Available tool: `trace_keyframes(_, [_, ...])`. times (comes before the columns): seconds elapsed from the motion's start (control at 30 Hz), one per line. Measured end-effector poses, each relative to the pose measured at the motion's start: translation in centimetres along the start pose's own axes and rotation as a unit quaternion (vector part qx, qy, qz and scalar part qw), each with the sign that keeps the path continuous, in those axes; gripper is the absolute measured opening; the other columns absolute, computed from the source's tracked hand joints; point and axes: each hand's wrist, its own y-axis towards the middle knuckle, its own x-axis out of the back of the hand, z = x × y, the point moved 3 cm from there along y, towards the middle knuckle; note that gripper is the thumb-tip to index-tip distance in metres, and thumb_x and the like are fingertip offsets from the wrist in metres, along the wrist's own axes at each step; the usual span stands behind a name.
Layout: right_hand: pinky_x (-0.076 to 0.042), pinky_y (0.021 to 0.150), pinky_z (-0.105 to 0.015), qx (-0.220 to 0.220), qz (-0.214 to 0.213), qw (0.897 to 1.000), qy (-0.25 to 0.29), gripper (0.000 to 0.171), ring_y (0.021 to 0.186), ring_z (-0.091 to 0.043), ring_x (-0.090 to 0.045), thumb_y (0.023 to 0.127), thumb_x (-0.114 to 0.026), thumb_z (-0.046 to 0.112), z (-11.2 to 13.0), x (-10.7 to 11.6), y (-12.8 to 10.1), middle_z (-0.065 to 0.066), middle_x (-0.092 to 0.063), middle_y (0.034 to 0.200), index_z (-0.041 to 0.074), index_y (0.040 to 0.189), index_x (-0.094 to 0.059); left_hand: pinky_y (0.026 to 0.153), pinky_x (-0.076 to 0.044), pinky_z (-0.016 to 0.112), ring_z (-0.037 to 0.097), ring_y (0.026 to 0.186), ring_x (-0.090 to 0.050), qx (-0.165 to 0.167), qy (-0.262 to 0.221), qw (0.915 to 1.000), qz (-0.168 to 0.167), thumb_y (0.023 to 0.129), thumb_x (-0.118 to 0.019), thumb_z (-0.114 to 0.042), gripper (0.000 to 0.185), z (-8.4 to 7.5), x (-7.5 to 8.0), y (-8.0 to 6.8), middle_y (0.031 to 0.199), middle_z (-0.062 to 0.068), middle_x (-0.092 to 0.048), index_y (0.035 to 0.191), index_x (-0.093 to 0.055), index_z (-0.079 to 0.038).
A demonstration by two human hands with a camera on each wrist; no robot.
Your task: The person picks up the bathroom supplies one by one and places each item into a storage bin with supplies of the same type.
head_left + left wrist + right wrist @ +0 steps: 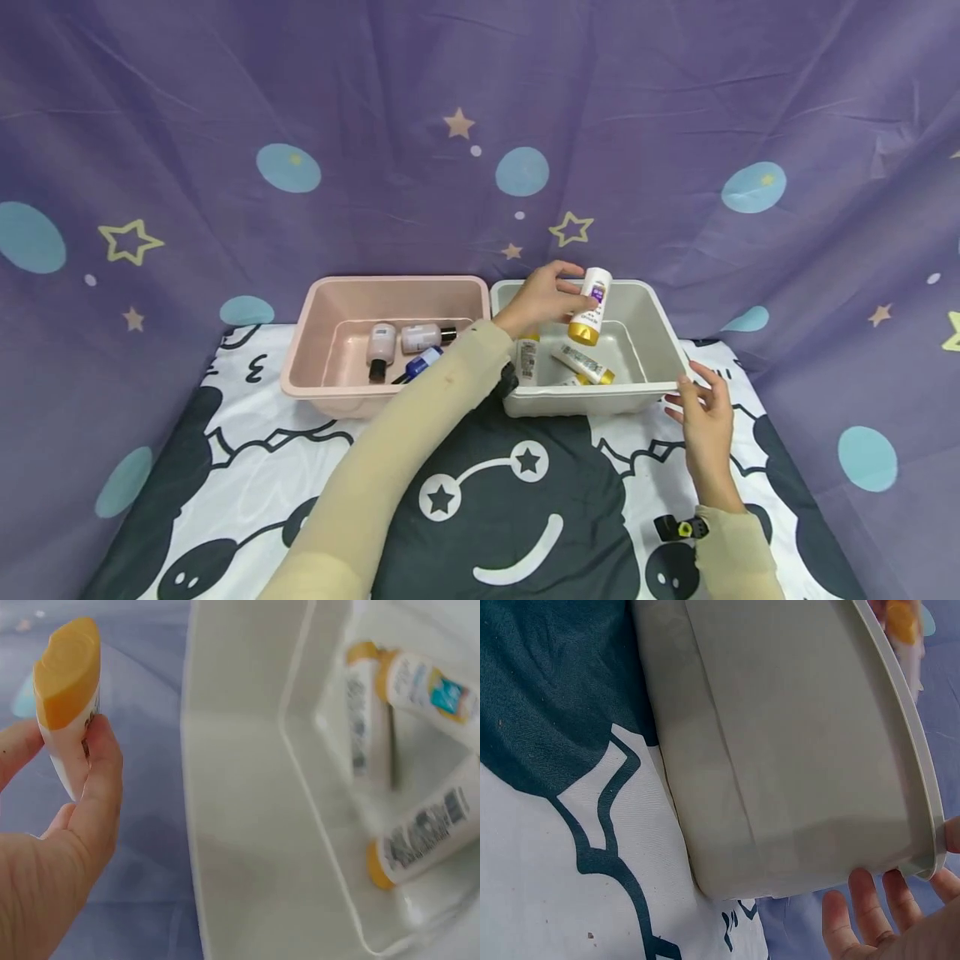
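My left hand (542,300) pinches a white bottle (597,287) with a gold cap and a purple label, holding it tilted, cap down, above the grey bin (600,389). In the left wrist view, thumb and fingers sit on either side of this bottle (69,739), just below its cap. Inside the grey bin lie other white gold-capped bottles (582,364), one partly hidden by the front wall. At the bin's front right corner, my right hand (707,425) grips the rim, the thumb on top and the fingers against the outside.
A pink bin (300,367) stands to the left of the grey one. Two pale bottles with black caps (382,343) and a blue one (424,362) lie in it, partly behind my left forearm. A purple curtain (637,100) hangs behind the bins.
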Motion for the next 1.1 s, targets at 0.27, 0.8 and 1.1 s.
trace_keyframes(0.27, [-0.058, 0.067, -0.021, 0.013, 0.013, 1.000, -0.015, 0.044, 0.083, -0.015, -0.069, 0.102, -0.060, 0.025, 0.2, -0.4, -0.2, -0.006, -0.060, 0.103, 0.011, 0.143, -0.051, 0.072, -0.061, 0.037, 0.025, 0.087, -0.069, 0.049, -0.001, 0.9980, -0.039, 0.083, -0.080, -0.001, 0.053, 1.2, 1.1, 1.7, 0.108, 0.019, -0.068, 0.130, -0.055, 0.003])
trace_keyframes(0.8, [-0.058, 0.067, -0.021, 0.006, 0.013, 1.000, -0.018, 0.044, 0.084, -0.015, -0.068, 0.102, -0.060, 0.026, 0.1, -0.4, -0.1, -0.006, -0.060, 0.105, 0.012, 0.143, -0.051, 0.074, -0.061, 0.037, 0.027, 0.086, -0.069, 0.068, -0.049, 0.9956, -0.042, 0.086, -0.076, 0.002, 0.050, 1.2, 1.0, 1.4, 0.096, 0.016, -0.070, 0.131, -0.054, 0.009])
trace_keyframes(1.1, [-0.058, 0.066, -0.021, 0.001, 0.003, 1.000, -0.003, 0.040, 0.085, -0.018, -0.068, 0.101, -0.061, 0.026, 0.0, 0.0, 0.0, -0.004, -0.061, 0.102, 0.014, 0.139, -0.055, 0.073, -0.061, 0.037, 0.031, 0.092, -0.070, 0.074, -0.024, 0.9959, -0.046, 0.087, -0.079, -0.008, 0.050, 0.9, 0.7, 0.9, 0.101, 0.015, -0.068, 0.130, -0.058, 0.006])
